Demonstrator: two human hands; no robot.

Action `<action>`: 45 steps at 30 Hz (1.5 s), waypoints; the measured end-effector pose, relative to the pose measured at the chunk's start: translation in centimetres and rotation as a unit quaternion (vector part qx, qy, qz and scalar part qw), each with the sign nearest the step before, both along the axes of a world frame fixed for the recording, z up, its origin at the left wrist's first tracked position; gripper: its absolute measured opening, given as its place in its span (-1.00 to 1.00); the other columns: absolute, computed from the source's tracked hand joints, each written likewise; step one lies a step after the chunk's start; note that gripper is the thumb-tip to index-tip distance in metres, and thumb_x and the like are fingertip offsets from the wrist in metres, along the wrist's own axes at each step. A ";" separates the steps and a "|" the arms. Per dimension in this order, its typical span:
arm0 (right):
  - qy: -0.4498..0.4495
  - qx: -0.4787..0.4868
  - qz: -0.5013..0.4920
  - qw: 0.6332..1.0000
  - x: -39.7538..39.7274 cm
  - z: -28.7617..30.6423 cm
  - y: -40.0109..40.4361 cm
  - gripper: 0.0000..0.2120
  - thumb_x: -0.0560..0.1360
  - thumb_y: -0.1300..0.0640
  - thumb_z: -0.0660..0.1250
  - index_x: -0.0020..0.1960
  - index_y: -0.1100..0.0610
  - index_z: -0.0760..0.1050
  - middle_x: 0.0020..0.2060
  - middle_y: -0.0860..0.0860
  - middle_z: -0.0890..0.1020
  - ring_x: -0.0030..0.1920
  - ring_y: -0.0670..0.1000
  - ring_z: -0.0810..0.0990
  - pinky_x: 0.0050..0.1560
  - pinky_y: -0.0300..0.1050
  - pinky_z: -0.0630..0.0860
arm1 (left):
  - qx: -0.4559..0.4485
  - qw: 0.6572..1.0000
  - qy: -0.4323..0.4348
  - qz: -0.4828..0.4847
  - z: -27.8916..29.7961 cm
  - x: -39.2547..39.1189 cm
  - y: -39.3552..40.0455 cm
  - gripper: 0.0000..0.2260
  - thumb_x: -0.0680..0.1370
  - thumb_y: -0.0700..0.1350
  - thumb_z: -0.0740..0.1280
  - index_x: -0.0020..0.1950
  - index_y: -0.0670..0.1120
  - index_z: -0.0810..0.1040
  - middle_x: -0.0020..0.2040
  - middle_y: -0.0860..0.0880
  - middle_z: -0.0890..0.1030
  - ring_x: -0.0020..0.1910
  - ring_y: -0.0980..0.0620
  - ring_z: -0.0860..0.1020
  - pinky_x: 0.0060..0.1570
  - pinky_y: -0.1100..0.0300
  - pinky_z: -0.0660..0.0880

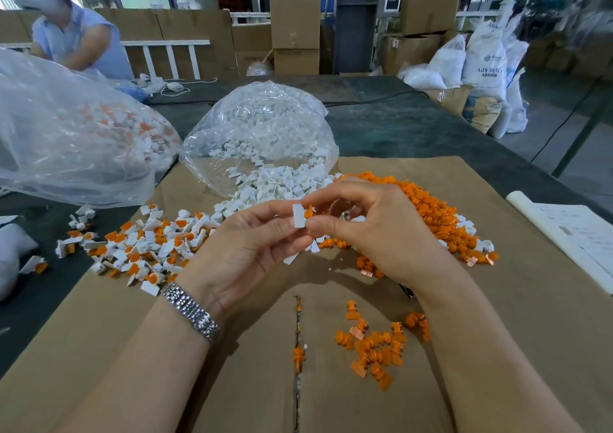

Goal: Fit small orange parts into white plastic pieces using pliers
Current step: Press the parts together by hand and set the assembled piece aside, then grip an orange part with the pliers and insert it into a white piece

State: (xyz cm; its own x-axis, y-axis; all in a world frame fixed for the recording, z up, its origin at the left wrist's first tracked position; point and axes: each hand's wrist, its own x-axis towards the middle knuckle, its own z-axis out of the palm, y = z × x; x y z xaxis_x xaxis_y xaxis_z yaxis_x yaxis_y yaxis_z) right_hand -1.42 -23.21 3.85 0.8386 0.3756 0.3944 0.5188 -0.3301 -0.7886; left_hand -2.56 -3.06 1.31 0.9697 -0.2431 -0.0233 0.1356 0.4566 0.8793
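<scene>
A small white rectangular plastic piece [299,215] with a small orange plastic part [309,213] at its right edge is held above the brown cardboard sheet [232,383], pinched by the left hand [245,250]; the right hand [374,230] pinches the orange part, fingers curled.

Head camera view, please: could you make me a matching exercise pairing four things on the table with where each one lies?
Things:
1. Wristwatch
2. White piece
3. Clear bag of white pieces
4. Sheet of paper

Places:
A. At the far right edge of the cardboard
B. Pinched between the left hand and the right hand
C. On the left wrist
D. Behind the hands, open toward them, pieces spilling out

Pairs: 1-C, 2-B, 3-D, 4-A
</scene>
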 end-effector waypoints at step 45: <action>0.102 -0.294 -0.295 0.903 2.0 -1.5 -2.4 -0.80 0.56 0.06 0.30 -0.20 0.13 0.45 -0.34 0.06 0.50 -0.36 0.00 0.43 -0.40 -0.12 0.24 | 0.004 0.986 0.067 0.153 -0.9 1.0 0.3 -0.81 0.28 -0.26 0.57 -0.13 -0.21 0.70 -0.12 -0.16 0.71 -0.19 0.00 0.70 -0.25 0.28 0.61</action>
State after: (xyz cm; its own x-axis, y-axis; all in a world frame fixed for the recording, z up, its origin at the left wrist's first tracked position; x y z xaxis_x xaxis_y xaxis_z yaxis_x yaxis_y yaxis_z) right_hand 0.60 -25.63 2.32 0.9940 -0.0659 0.0872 -0.0202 -0.8950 -0.4457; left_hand -1.53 -2.77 0.44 0.9858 0.0611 -0.1566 0.1075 0.4872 0.8667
